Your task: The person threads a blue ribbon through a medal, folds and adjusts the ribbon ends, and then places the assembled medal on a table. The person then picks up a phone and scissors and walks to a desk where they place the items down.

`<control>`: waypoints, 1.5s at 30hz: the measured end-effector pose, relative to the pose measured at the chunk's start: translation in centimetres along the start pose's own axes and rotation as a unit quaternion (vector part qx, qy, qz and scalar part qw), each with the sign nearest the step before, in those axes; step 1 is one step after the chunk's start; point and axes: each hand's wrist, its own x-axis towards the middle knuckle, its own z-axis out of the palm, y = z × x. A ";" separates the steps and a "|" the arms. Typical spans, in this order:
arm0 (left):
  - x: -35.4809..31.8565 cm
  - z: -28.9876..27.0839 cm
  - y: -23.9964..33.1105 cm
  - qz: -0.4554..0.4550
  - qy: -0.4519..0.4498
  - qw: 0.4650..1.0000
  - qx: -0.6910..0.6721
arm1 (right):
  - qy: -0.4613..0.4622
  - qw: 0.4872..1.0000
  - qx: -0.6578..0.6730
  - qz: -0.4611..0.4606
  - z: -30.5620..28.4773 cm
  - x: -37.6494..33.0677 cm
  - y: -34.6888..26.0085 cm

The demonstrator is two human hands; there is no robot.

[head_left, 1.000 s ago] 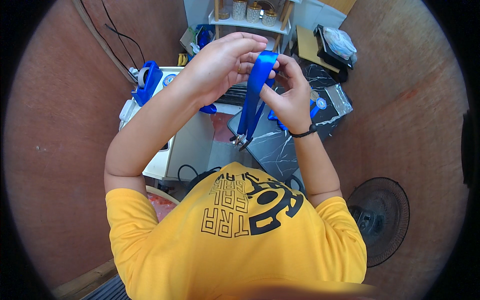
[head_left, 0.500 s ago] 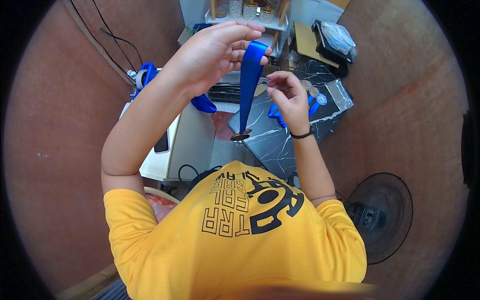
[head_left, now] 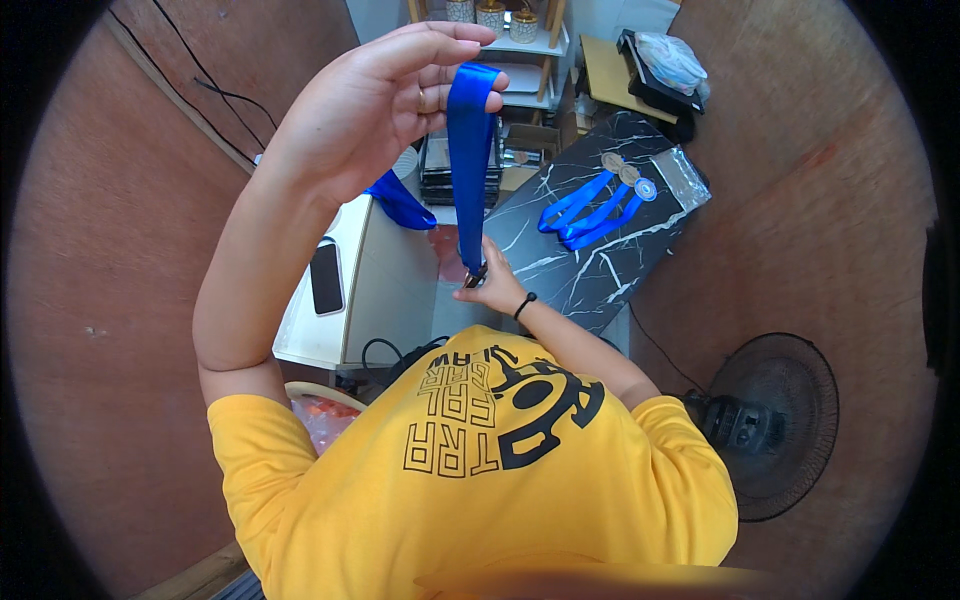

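High in front of me, my left hand point(head_left: 345, 110) holds up a wide blue medal ribbon point(head_left: 470, 165), its loop draped over the fingers. The ribbon hangs straight down. At its lower end, my right hand point(head_left: 497, 288) has its fingers closed on the small metal medal point(head_left: 474, 274), partly covering it. Beyond, on the black marble-patterned table point(head_left: 570, 290), three medals point(head_left: 627, 175) lie side by side with their blue ribbons point(head_left: 598, 212) stretched to the left. More blue ribbon point(head_left: 403, 205) droops over the white cabinet's far edge, partly behind my left arm.
A phone point(head_left: 326, 278) lies on the white cabinet point(head_left: 385, 290) at left. A clear plastic packet point(head_left: 682, 182) rests on the table's far right corner. Black stacked trays point(head_left: 440, 185) and a shelf with jars point(head_left: 490, 18) stand behind. A fan point(head_left: 770, 425) is at right.
My right hand has come down and left from beside the ribbon and taken hold of the medal. My left hand has shifted left and slightly up with the ribbon.
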 end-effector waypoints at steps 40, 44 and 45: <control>-3.5 0.7 -4.7 -0.184 0.193 0.963 -0.047 | 0.317 0.861 -0.191 0.350 -12.8 -1.8 22.5; -3.1 -1.2 -6.0 -0.219 0.190 0.957 -0.021 | 0.463 0.849 -0.119 0.224 -17.4 -2.1 20.4; -2.9 -1.5 -6.4 -0.231 0.179 0.956 -0.014 | 0.468 0.867 -0.058 0.165 -19.6 -1.4 19.4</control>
